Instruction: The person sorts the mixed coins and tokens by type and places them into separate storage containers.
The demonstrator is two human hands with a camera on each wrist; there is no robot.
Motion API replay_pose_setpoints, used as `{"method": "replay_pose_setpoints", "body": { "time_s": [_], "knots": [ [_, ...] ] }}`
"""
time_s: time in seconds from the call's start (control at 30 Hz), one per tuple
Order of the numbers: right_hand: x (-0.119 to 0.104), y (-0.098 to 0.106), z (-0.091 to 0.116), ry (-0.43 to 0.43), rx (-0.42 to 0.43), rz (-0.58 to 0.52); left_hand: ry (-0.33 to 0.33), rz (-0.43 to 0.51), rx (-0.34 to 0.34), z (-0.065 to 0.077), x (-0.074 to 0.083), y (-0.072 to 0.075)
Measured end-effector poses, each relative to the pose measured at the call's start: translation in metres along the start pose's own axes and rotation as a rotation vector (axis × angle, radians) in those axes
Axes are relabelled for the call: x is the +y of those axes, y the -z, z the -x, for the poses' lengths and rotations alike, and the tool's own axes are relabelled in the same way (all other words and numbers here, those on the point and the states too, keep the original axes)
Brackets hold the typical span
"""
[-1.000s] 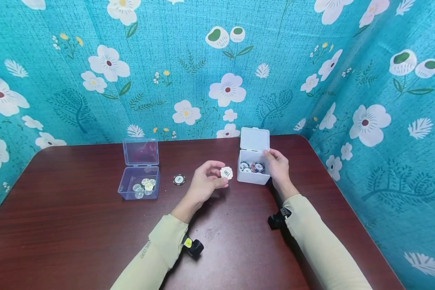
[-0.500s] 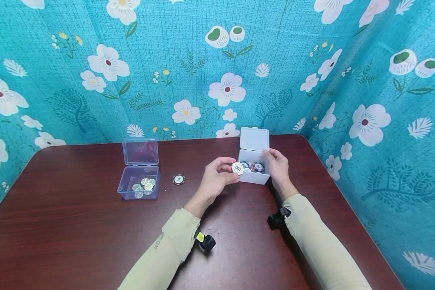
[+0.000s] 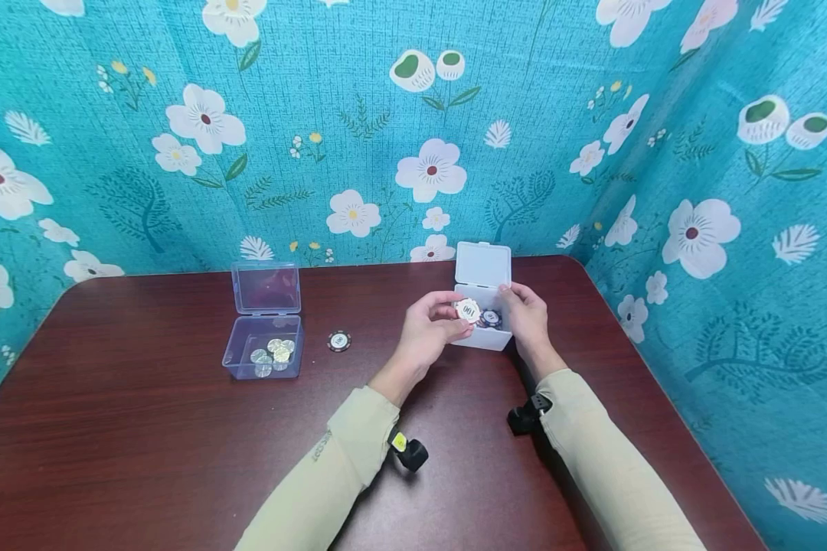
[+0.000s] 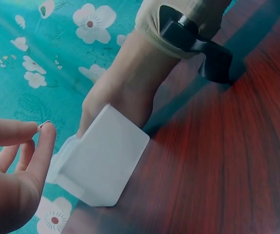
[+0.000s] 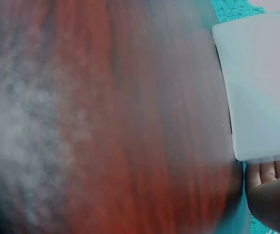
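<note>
Between thumb and fingertips, my left hand (image 3: 420, 337) pinches a white poker chip (image 3: 468, 310) printed with 100. It overlaps the left part of the opening of a white plastic box (image 3: 481, 338) whose lid (image 3: 483, 265) stands up at the back. In the left wrist view the chip (image 4: 43, 126) shows edge-on. My right hand (image 3: 529, 325) grips the box's right wall, thumb at the rim and fingers outside. Inside lie several chips, a dark one (image 3: 491, 317) among them; the left hand and held chip partly hide the rest.
A black-edged poker chip (image 3: 339, 340) lies alone on the dark wood table (image 3: 145, 451). Left of it, a clear purplish box (image 3: 248, 371) with a raised lid holds several shiny coins (image 3: 280, 353). A flowered turquoise curtain (image 3: 282, 115) hangs along the table's back and right edges.
My left hand has carried the white chip rightward and slightly away from me, from beside the white box to over its opening. The right hand has kept its hold on the box.
</note>
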State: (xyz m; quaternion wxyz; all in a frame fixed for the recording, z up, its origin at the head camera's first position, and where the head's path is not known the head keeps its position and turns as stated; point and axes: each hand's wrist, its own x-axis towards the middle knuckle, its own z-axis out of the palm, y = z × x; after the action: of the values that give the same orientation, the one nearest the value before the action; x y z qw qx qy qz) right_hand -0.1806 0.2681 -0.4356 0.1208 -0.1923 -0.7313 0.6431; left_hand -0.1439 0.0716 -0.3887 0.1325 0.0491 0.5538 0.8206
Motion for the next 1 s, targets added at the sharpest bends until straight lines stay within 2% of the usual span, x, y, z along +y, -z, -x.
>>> {"method": "replay_pose_setpoints", "body": {
  "time_s": [0.33, 0.6, 1.0],
  "knots": [
    [0.002, 0.0, -0.001, 0.013, 0.001, -0.007, 0.035, 0.014, 0.005, -0.004, 0.001, -0.013],
    [0.003, 0.001, 0.001, 0.014, -0.01, -0.013, 0.033, 0.004, -0.013, -0.007, 0.0, -0.019],
    [0.001, 0.0, 0.001, 0.01, 0.002, -0.005, 0.041, -0.021, -0.032, -0.005, 0.0, -0.018]
  ]
}}
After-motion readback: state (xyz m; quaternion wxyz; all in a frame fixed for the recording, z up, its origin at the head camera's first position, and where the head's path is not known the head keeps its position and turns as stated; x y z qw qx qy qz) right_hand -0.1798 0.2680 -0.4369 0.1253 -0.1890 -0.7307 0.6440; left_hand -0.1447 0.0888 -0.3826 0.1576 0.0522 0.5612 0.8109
